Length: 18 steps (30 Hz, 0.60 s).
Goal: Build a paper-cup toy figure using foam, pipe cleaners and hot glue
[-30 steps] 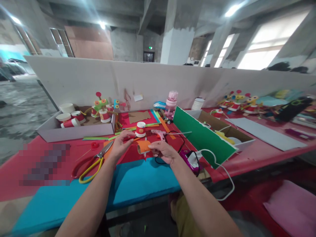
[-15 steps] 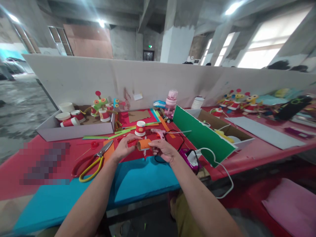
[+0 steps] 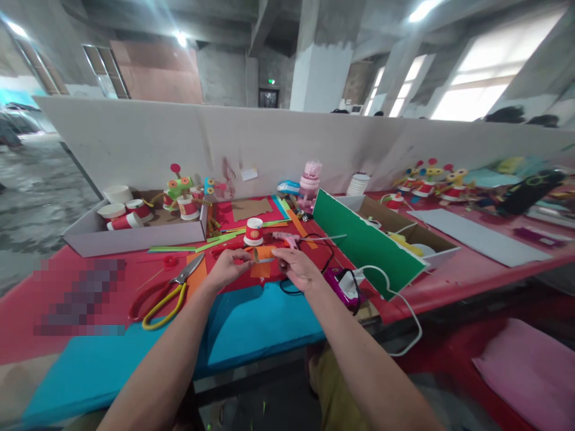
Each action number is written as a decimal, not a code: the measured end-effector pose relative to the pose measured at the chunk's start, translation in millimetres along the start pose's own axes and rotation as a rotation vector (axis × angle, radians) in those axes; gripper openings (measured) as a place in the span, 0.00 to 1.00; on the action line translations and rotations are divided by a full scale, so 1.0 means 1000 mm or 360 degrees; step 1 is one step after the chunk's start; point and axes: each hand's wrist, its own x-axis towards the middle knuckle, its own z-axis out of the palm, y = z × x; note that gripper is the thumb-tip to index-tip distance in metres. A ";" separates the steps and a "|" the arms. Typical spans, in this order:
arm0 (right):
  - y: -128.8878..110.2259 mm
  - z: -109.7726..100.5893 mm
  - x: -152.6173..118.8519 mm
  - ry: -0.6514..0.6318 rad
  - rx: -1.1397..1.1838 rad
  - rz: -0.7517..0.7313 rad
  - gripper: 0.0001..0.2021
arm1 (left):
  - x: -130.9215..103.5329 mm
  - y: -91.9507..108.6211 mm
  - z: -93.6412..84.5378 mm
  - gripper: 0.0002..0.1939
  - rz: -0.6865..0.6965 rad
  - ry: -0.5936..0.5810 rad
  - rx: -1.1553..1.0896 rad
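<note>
My right hand (image 3: 295,268) pinches the right end of an orange paper tube (image 3: 266,254) with thumb and fingers. The tube lies sideways above the table, its hollow brown end facing left, and a flat orange paper piece (image 3: 260,270) shows under it. My left hand (image 3: 230,267) is at the tube's left end, fingers curled together in a pinch; whether they touch the tube or hold something small cannot be made out. Just behind stands a red and white paper cup (image 3: 254,232), upside down. A pink hot glue gun (image 3: 287,239) lies behind my right hand.
Scissors (image 3: 168,294) with red and yellow handles lie left. A box (image 3: 135,241) of cups and cup figures stands back left. A green board (image 3: 363,245) and a purple power strip (image 3: 344,287) with cables are right. Blue cloth (image 3: 265,320) covers the front edge.
The orange tube has turned slightly in my right fingers, and an orange flat piece now shows below it. My left fingertips have drawn closer together. The view has shifted slightly.
</note>
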 end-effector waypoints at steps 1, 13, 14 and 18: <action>0.001 0.001 0.000 0.0037 0.0023 -0.0007 0.15 | 0.000 -0.001 0.001 0.10 -0.0039 -0.0006 -0.0035; 0.010 0.011 0.004 0.0183 0.0169 -0.0015 0.14 | 0.001 0.002 0.005 0.13 -0.0180 -0.0030 -0.0399; 0.010 0.011 0.004 0.0194 0.0200 0.0011 0.13 | 0.001 0.002 0.005 0.13 -0.0194 -0.0035 -0.0412; 0.008 0.010 0.003 0.0178 0.0282 0.0077 0.13 | 0.002 -0.001 0.007 0.12 -0.0236 -0.0058 -0.0500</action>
